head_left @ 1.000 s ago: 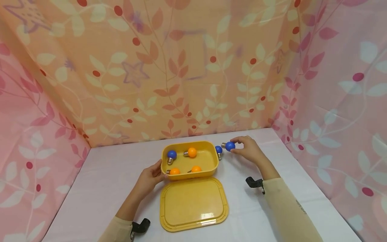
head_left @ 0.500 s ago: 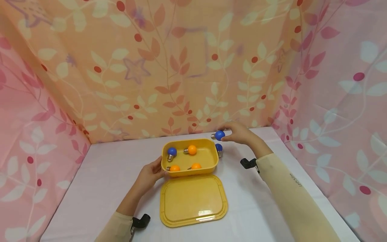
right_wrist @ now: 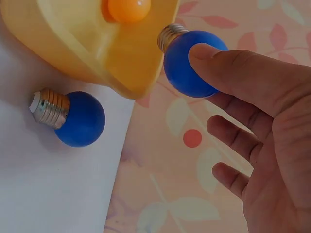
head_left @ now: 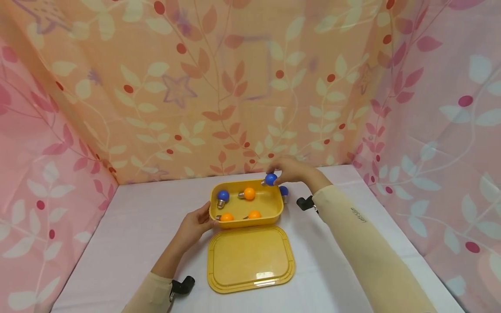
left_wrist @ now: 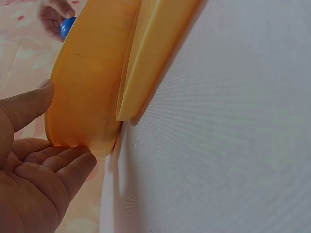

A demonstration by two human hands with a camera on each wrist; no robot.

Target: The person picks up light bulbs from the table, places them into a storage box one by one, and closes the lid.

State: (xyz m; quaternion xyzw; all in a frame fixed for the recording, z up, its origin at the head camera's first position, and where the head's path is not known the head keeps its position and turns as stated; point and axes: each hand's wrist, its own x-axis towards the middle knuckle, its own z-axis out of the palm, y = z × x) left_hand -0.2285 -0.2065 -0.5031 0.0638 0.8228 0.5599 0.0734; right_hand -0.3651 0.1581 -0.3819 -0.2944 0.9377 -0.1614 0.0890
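Note:
Between thumb and fingertips, my right hand (head_left: 292,169) pinches a blue light bulb (head_left: 271,179) over the back right corner of a yellow box (head_left: 270,205). The bulb's metal screw base (right_wrist: 170,37) points toward the box interior in the right wrist view. My left hand (head_left: 194,225) holds the box's left end, its thumb and fingers (left_wrist: 73,167) set against the wall. Inside lie a blue bulb (head_left: 223,196) and three orange bulbs, one of them an orange bulb (head_left: 249,194) near the back wall. The two front orange bulbs are partly hidden by the front wall.
Just right of the box, another blue bulb (right_wrist: 80,119) lies on the white cloth. A flat yellow lid (head_left: 250,260) lies in front of the box. Floral fabric (head_left: 219,87) hangs behind the table and along both sides.
My right hand has carried the blue bulb left, from beyond the box's right side to over its back right corner. The left hand keeps its place at the box.

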